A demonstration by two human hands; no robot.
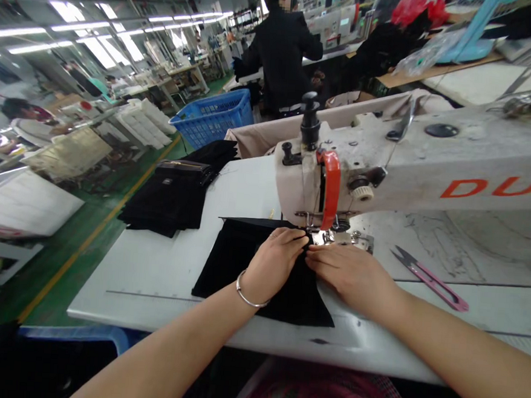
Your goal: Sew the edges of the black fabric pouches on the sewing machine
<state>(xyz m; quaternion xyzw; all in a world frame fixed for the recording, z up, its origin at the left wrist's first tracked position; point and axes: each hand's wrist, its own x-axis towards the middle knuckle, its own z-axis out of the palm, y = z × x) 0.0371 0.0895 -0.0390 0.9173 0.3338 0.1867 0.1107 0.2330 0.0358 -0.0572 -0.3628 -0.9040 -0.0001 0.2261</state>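
A black fabric piece [238,261] lies on the white sewing machine table, its far edge up against the metal presser foot [321,237]. My left hand [276,255], with a silver bangle at the wrist, rests on the fabric just left of the needle area, its fingers together and gripping the cloth near the edge. Close beside it, my right hand [349,271] holds the fabric's right edge with its fingertips, in front of the foot. The two hands' fingertips nearly meet. Under the fingers the fabric's edge is hidden.
The sewing machine [409,160] has an orange lever guard. Pink-handled thread snips [432,280] lie to the right. A stack of black fabric pieces [170,192] sits at the table's left edge. Beyond are a blue basket [214,119] and a person in black [280,48].
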